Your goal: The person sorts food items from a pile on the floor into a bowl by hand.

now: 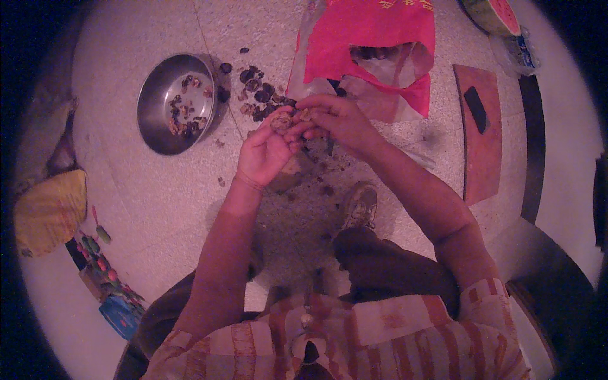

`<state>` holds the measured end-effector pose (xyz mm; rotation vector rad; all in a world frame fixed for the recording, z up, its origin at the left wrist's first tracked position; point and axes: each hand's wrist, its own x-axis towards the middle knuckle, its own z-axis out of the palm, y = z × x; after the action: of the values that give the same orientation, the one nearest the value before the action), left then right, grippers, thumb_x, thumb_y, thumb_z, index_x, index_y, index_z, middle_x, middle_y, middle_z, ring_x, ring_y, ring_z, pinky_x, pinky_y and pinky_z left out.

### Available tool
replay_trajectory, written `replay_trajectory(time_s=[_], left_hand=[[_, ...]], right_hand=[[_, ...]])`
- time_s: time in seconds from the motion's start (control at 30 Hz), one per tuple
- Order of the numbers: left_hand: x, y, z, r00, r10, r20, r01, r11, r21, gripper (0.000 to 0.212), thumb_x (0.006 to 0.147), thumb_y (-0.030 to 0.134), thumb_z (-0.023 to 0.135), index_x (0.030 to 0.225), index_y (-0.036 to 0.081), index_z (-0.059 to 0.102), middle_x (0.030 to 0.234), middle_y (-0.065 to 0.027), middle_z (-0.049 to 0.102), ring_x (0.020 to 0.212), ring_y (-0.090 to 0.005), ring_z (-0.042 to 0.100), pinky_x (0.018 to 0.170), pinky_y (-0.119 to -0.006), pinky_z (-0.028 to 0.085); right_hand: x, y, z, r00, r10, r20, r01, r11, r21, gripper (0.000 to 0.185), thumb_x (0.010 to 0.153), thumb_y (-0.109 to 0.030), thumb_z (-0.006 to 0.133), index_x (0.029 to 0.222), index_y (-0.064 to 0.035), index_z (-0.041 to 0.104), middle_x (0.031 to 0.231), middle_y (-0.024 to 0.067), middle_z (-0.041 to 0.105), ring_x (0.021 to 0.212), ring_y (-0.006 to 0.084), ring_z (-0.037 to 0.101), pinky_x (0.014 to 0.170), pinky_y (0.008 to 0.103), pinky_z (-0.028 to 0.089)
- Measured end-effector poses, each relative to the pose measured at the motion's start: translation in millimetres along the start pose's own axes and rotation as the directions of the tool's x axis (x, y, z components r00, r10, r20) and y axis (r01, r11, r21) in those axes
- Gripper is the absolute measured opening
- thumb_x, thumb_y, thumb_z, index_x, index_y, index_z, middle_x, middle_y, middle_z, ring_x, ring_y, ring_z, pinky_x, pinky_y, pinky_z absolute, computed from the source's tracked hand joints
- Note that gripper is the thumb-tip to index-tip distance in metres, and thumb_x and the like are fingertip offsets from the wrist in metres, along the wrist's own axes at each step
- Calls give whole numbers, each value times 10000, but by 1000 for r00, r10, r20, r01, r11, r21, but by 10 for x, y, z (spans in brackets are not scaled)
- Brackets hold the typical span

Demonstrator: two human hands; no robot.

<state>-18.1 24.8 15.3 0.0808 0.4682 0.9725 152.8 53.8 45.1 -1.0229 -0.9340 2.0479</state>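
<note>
In the head view, my left hand [265, 154] is turned palm up and holds a rough brown walnut piece [281, 121] at its fingertips. My right hand [346, 122] meets it from the right, its fingers pinching a smaller pale walnut piece [304, 114]. The fingers of both hands touch, and they partly cover the two pieces. Beyond them, dark nut shells [262, 92] lie scattered on the speckled floor. To the left, a round steel bowl [153, 114] contains several brown kernel pieces [179, 124]. Below my hands sits a block [287, 176], partly hidden by the left hand.
A red plastic bag [332, 52] lies ahead. On the right, a dark flat object [476, 110] rests on a reddish board [482, 161], with a cut watermelon [494, 16] farther off. A yellow bag [52, 213] and blue container [118, 316] are at left. My shoe [362, 206] stands nearby.
</note>
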Motion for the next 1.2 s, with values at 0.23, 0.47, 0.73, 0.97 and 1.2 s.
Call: replay_trajectory(time_s=[0.23,0.47,0.73,0.97,1.2], left_hand=[[-7,5,-18,1000,-13,-28,12,1000,-28,419,763,199,488,1139,44,387,1110,-125,466,971,-249,475,790,-303,367],[-9,-4,-40,998,-15,66,14,1000,9,421,777,187,473,1158,41,372,1091,-91,467,938,-199,459,791,-295,367],[-40,-27,1,994,10,-111,11,982,191,301,830,202,428,1096,61,431,1027,-58,493,844,-144,489,725,-267,403],[-7,17,221,961,131,-244,26,836,548,186,824,155,485,982,60,512,839,-10,538,697,-55,482,595,-186,401],[14,55,251,960,216,-178,27,562,827,174,833,175,473,933,46,532,720,14,545,614,-45,475,538,-171,373]], right_hand=[[21,43,-16,1000,-13,21,14,999,-29,281,776,-60,482,1049,0,473,912,101,564,790,166,570,677,260,471],[55,127,-18,901,-424,95,373,641,-671,335,725,-110,586,1044,-66,497,897,45,521,785,116,534,661,227,438],[5,34,108,911,-379,160,369,579,-727,360,675,-117,630,1004,-51,502,860,69,486,732,147,506,632,264,429],[-14,58,58,879,-459,130,360,460,-812,332,688,-116,620,984,-43,489,831,57,485,720,139,498,622,264,424],[47,136,10,975,-211,76,219,816,-535,216,759,-98,557,950,-36,477,781,29,528,677,77,510,591,233,436]])
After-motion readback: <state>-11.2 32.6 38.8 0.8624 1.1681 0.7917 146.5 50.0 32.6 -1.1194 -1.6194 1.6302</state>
